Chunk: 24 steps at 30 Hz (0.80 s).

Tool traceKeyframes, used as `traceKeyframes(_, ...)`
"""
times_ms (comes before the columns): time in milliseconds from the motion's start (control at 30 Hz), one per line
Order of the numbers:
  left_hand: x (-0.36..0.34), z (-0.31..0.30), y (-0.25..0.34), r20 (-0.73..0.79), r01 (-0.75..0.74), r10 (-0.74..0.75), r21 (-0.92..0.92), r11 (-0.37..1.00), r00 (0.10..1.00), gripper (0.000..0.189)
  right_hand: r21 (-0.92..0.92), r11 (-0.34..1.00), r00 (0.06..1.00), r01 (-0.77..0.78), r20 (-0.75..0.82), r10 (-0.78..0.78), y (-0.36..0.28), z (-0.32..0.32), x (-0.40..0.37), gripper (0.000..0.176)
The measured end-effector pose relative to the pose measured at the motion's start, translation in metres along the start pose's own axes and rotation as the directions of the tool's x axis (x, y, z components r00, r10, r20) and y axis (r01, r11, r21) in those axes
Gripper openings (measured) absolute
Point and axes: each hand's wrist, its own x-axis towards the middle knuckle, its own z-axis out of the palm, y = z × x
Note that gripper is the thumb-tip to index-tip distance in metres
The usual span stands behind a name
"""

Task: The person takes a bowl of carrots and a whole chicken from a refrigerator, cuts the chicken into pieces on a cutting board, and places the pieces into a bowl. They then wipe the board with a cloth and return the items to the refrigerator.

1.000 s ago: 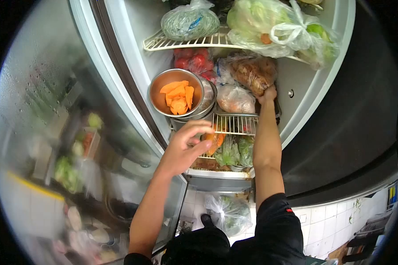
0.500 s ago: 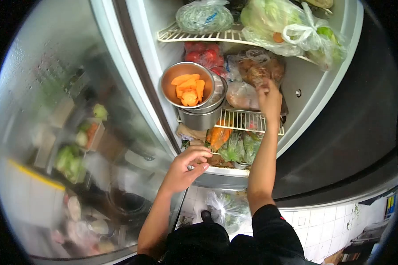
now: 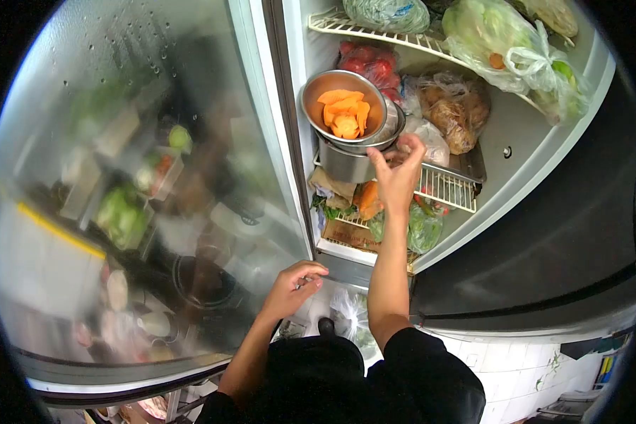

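Observation:
My right hand point(image 3: 398, 171) reaches into the fridge, thumb and fingers apart, holding nothing. It is just right of a stack of metal containers point(image 3: 347, 162). The steel bowl point(image 3: 309, 106) on top of them holds orange pieces point(image 3: 345, 113). Behind and right of the hand lie a bag with whitish contents point(image 3: 431, 141) and a bag of brown items point(image 3: 459, 113). My left hand point(image 3: 292, 288) hovers low beside the fridge's front edge, fingers loosely curved and apart, with nothing in it.
Bagged greens point(image 3: 491, 42) fill the upper wire shelf point(image 3: 381, 35). Red items in a bag point(image 3: 369, 65) sit behind the bowl. Bagged vegetables point(image 3: 424, 227) lie below. The glass door point(image 3: 212, 141) stands at the left. A plastic bag point(image 3: 350, 314) is on the floor.
My right hand has left the bag of brown items and moved left and toward me, near the metal containers. The view has shifted, so the fridge contents appear farther right. My left hand is lower.

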Motion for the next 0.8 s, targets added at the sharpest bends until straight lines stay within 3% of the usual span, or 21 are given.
traceKeyframes(33,-0.004,-0.001,-0.003,0.003,0.012,-0.012,0.000,1.000,1.000,0.019,-0.003,1.000,1.000,-0.005,0.004,0.005,0.003,-0.002,0.006,0.057)
traceKeyframes(100,-0.011,0.001,-0.010,0.003,0.047,-0.047,-0.013,0.999,0.999,0.019,-0.244,0.913,0.940,0.328,0.178,-0.290,0.010,-0.007,0.018,0.054)
traceKeyframes(167,-0.013,0.005,-0.012,0.014,0.072,-0.071,-0.032,0.997,0.997,0.019,-0.265,0.916,0.942,0.301,0.228,-0.244,-0.003,-0.015,0.030,0.049)
traceKeyframes(233,-0.016,0.001,-0.009,0.031,0.123,-0.125,0.044,0.991,0.992,0.019,-0.415,0.819,0.879,0.396,0.428,-0.208,-0.007,-0.020,0.044,0.041)
traceKeyframes(267,-0.020,-0.002,-0.014,0.042,0.121,-0.123,0.039,0.992,0.992,0.019,-0.390,0.830,0.873,0.399,0.439,-0.214,-0.009,-0.022,0.048,0.040)
traceKeyframes(367,-0.033,-0.014,-0.026,0.010,0.123,-0.124,0.039,0.992,0.992,0.019,-0.265,0.906,0.888,0.331,0.411,-0.205,0.004,-0.026,0.059,0.047)
traceKeyframes(400,-0.037,-0.019,-0.023,-0.029,0.141,-0.139,0.082,0.987,0.990,0.019,-0.200,0.972,0.924,0.125,0.379,-0.041,0.002,-0.028,0.061,0.046)
traceKeyframes(433,-0.044,-0.023,-0.020,-0.068,0.168,-0.161,0.126,0.978,0.985,0.018,-0.202,0.971,0.926,0.126,0.376,-0.041,0.004,-0.031,0.065,0.046)
traceKeyframes(500,-0.057,-0.030,-0.016,-0.111,0.215,-0.204,0.094,0.972,0.973,0.018,-0.267,0.941,0.956,0.207,0.259,-0.137,0.011,-0.042,0.078,0.045)
traceKeyframes(567,-0.070,-0.036,-0.019,-0.159,0.264,-0.253,0.056,0.963,0.954,0.017,-0.345,0.936,0.979,0.071,0.202,0.000,-0.025,-0.056,0.092,0.042)
traceKeyframes(633,-0.083,-0.038,-0.023,-0.249,0.231,-0.211,0.053,0.972,0.945,0.016,-0.465,0.870,0.986,0.164,0.098,-0.134,-0.008,-0.062,0.119,0.046)
traceKeyframes(800,-0.100,-0.035,-0.019,-0.313,0.312,-0.297,-0.003,0.950,0.902,0.016,-0.602,0.786,0.984,0.142,0.000,-0.178,0.039,-0.051,0.199,0.066)
